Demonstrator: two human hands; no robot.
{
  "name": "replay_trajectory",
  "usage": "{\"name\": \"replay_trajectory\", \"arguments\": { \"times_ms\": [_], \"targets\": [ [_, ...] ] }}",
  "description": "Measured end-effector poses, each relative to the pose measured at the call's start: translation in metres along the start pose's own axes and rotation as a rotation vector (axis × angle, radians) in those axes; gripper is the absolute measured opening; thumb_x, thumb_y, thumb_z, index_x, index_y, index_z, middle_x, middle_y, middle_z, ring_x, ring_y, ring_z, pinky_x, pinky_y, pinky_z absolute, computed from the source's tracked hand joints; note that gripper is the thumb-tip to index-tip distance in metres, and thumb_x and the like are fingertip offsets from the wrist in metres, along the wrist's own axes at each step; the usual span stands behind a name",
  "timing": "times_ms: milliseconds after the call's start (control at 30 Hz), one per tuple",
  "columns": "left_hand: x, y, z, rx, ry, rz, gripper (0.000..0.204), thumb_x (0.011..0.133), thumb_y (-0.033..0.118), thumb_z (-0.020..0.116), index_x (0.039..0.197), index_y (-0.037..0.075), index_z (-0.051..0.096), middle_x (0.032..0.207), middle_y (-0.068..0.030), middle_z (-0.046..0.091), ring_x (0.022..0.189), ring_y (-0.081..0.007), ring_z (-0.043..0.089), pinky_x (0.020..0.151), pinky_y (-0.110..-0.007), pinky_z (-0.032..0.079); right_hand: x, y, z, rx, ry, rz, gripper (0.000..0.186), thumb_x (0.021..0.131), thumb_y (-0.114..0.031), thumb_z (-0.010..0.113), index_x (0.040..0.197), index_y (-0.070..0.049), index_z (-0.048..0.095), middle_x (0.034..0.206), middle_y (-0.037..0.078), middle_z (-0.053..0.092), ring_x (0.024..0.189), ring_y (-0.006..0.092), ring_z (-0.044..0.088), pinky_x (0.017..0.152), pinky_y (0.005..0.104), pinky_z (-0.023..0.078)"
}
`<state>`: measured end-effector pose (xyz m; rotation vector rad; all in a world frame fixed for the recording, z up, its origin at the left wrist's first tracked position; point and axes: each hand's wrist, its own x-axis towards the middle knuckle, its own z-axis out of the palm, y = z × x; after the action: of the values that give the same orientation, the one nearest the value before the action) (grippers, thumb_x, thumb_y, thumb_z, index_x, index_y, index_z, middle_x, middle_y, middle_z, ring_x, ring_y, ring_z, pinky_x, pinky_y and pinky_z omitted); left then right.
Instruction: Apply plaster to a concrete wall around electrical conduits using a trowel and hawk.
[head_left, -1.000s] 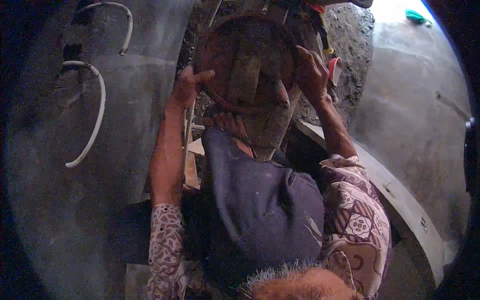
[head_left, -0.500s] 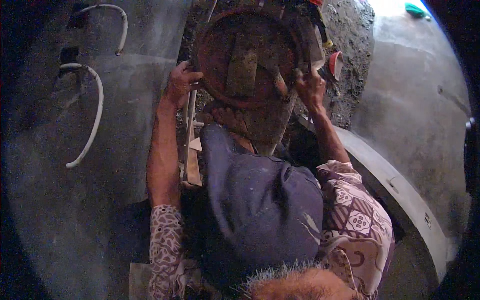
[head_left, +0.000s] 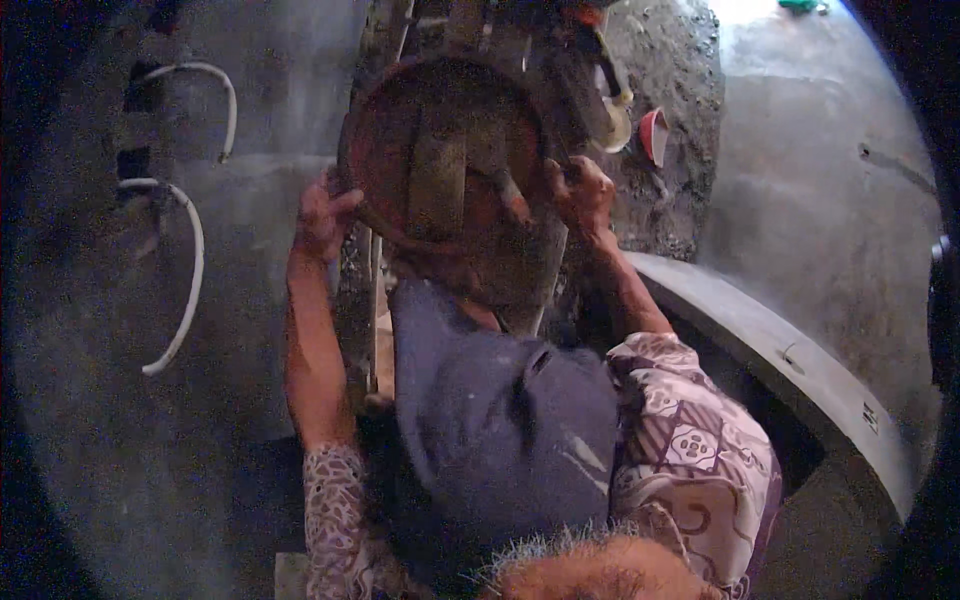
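My left hand is wrapped round the left side of a dark reddish round pan or sieve; I cannot make out which it is. At the opposite rim, my right hand has curled fingers gripping it. A plank-like strip and a short dull bar show within the circle. Below the rim, dark-clothed legs and part of a bare foot lie over a wooden board.
Beyond the right hand are a red bowl, a dark-handled tool and rubble ground. A curved concrete ledge borders the right. White curved hoses come from the left wall. A green object is at top right.
Both hands have shifted left with the round pan, keeping hold of it. The surroundings sit mostly lower in the view, as the camera has moved.
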<state>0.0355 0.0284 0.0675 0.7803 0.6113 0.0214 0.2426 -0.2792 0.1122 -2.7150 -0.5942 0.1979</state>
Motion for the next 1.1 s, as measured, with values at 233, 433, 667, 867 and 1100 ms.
{"name": "replay_trajectory", "arguments": {
  "times_ms": [233, 433, 667, 867, 1100],
  "targets": [
    [-0.013, -0.014, -0.012, 0.097, 0.025, 0.009, 0.047, 0.078, 0.005, 0.067, 0.122, 0.005, 0.051, 0.108, -0.004, 0.061, 0.092, -0.019, 0.06, 0.082, -0.036, 0.05, 0.058, 0.017, -0.015, -0.281, 0.022, -0.05, 0.06, 0.075, -0.042, 0.072, 0.11, 0.002, 0.05, 0.11, 0.027, 0.053, 0.093, 0.0451, 0.059, 0.077, 0.0497, 0.051],
    [-0.014, -0.035, -0.031, -0.028, 0.031, -0.017, 0.05, 0.077, 0.005, 0.068, 0.124, 0.006, 0.05, 0.111, -0.0038, 0.06, 0.095, -0.0195, 0.059, 0.084, -0.036, 0.049, 0.079, 0.01, -0.015, -0.306, -0.083, -0.068, 0.053, 0.073, -0.03, 0.071, 0.111, 0.001, 0.05, 0.114, 0.026, 0.051, 0.096, 0.0443, 0.058, 0.078, 0.0498, 0.05],
    [0.013, -0.016, 0.039, 0.017, -0.014, 0.052, 0.058, 0.076, 0.008, 0.072, 0.128, 0.004, 0.048, 0.115, -0.0062, 0.06, 0.099, -0.0213, 0.06, 0.087, -0.036, 0.048, 0.186, 0.017, -0.055, -0.539, 0.138, -0.533, 0.053, 0.078, -0.025, 0.065, 0.126, -0.008, 0.049, 0.117, 0.019, 0.057, 0.088, 0.0346, 0.063, 0.07, 0.0456, 0.051],
    [0.034, 0.004, 0.063, 0.691, 0.06, 0.197, 0.067, 0.072, 0.029, 0.078, 0.126, 0.0, 0.051, 0.114, -0.0125, 0.063, 0.104, -0.0239, 0.06, 0.091, -0.036, 0.047, 0.182, -0.024, -0.055, -0.38, 0.081, -0.546, 0.051, 0.082, -0.036, 0.064, 0.124, -0.012, 0.049, 0.115, 0.022, 0.055, 0.092, 0.0417, 0.06, 0.079, 0.053, 0.049],
    [0.017, -0.028, 0.076, 1.312, 0.474, 0.431, 0.075, 0.065, 0.038, 0.082, 0.119, -0.003, 0.051, 0.101, -0.0204, 0.06, 0.091, -0.0367, 0.06, 0.081, -0.045, 0.048, 0.03, 0.012, -0.032, -0.414, -0.282, -0.302, 0.034, 0.086, -0.027, 0.056, 0.111, -0.005, 0.054, 0.102, 0.019, 0.056, 0.092, 0.0393, 0.058, 0.08, 0.0494, 0.047]
  ]
}}
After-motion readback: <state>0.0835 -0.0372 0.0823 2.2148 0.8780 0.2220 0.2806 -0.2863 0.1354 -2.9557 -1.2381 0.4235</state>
